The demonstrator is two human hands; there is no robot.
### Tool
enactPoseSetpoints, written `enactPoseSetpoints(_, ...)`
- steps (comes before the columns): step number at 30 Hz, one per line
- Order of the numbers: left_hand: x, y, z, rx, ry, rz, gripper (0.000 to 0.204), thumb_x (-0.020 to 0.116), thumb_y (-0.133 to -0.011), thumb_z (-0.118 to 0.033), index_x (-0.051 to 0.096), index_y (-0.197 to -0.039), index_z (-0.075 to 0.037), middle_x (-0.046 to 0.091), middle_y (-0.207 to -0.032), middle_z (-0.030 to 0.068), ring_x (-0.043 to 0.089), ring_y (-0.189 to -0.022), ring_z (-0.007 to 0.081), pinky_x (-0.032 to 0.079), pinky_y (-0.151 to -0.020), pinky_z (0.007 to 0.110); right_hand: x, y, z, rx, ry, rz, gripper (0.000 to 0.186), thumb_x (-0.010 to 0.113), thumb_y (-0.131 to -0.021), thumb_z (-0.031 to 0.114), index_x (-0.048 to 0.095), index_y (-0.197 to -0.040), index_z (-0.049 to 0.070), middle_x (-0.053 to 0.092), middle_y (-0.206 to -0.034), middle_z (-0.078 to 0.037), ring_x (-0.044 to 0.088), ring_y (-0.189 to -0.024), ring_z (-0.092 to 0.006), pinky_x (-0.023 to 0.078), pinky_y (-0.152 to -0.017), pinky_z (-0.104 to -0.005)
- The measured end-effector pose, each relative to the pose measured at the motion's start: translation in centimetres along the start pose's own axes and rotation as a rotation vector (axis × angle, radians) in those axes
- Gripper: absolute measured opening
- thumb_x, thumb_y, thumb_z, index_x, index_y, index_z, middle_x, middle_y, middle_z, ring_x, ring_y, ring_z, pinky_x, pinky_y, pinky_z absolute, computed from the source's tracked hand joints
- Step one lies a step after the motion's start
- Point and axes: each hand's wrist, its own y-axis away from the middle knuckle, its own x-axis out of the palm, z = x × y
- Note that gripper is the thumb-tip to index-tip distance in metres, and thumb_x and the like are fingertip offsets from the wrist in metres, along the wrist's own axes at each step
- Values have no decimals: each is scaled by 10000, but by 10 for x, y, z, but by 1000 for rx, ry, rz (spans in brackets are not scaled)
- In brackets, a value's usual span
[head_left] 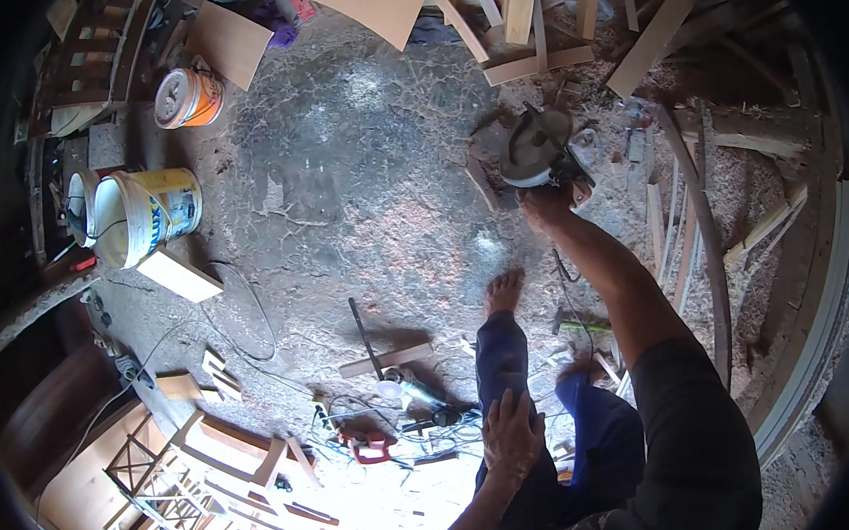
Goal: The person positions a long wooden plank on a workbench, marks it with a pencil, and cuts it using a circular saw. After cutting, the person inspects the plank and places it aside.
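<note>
Apparently, the handling of a power saw (539,148) is the step in hand; whether it is being lifted or set down cannot be told. Its handle seems to be gripped by the right hand (547,209), the fingers curled around it, though they are partly hidden. The saw is held out ahead at arm's length, just beside a short wood offcut (483,184) on the littered floor (332,191). The left hand (511,435) is laid, fingers slightly spread, on the left trouser leg (503,357); nothing is grasped by it. For the next move, a firm hold seems to be called for, with the dark cable (562,267) kept clear.
</note>
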Motion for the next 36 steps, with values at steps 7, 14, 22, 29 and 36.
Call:
enactPoseSetpoints(7,-8,-8,-1,-81,24,43,540,638,-893,-368,555,-1373,-134,464,-1464,209,433,-1347,412,373,-1082,536,6,-14,53,10,229,-166,335,736,-607,407,673,-908,274,662,-871,51,599,-752,-105,489,-720,-270)
enactPoseSetpoints(14,-12,-16,-1,-57,29,28,524,673,-872,-325,582,-1347,-123,477,-1445,219,473,-1307,412,425,-1054,509,-2,-22,121,217,-490,-224,265,787,-481,274,653,-708,250,639,-709,9,582,-641,-179,497,-601,-345)
enactPoseSetpoints(22,6,-26,-10,95,-128,31,496,660,-869,-339,619,-1300,-97,522,-1395,222,493,-1291,403,420,-1065,488,-61,42,122,88,-1152,-106,214,563,-906,222,670,-1034,88,680,-931,-98,648,-872,-318,511,-734,-494)
enactPoseSetpoints(29,15,-24,-39,294,-244,190,415,661,-886,-277,640,-1208,-16,603,-1258,264,577,-1179,417,441,-1028,498,-125,293,119,459,-1803,-390,213,656,-806,186,641,-987,74,662,-788,-123,684,-740,-281,506,-569,-435)
enactPoseSetpoints(36,95,14,-111,1082,-140,75,470,494,-1022,-315,495,-1377,-6,511,-1354,319,515,-1258,448,432,-1059,493,-115,669,16,1151,-1986,-83,431,603,-913,179,573,-1324,53,663,-1141,-182,648,-1058,-339,534,-889,-444)
